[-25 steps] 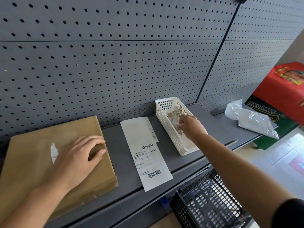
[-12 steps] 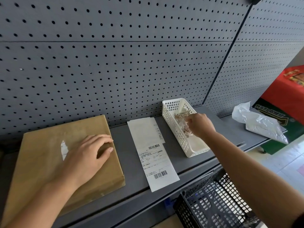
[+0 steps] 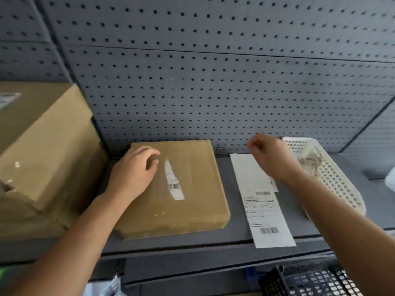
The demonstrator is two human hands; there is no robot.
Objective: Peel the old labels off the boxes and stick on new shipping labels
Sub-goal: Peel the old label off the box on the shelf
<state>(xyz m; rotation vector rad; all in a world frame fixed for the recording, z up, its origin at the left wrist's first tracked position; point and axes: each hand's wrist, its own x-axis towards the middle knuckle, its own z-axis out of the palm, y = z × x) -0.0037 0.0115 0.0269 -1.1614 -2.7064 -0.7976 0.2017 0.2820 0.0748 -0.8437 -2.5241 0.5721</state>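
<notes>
A flat brown cardboard box (image 3: pixel 192 210) lies on the grey shelf (image 3: pixel 213 244). A torn white strip of old label (image 3: pixel 174 182) with a barcode remains on its top. My left hand (image 3: pixel 133 174) rests on the box's left part, fingers curled, just left of the strip. My right hand (image 3: pixel 271 157) hovers above the far end of a long white sheet of new shipping labels (image 3: pixel 265 208), fingers curled loosely with nothing visible in them. A white perforated basket (image 3: pixel 333 174) right of it holds crumpled label scraps (image 3: pixel 311 163).
A large cardboard box (image 3: pixel 42 146) with a label on top stands at the left. Grey pegboard (image 3: pixel 213 82) backs the shelf. A black wire basket (image 3: pixel 310 283) sits below the shelf at lower right. White plastic (image 3: pixel 390 180) shows at the right edge.
My right hand has left the white basket and moved left, above the label sheet. The view has swung left, bringing the large box into sight. My left hand stays on the flat box.
</notes>
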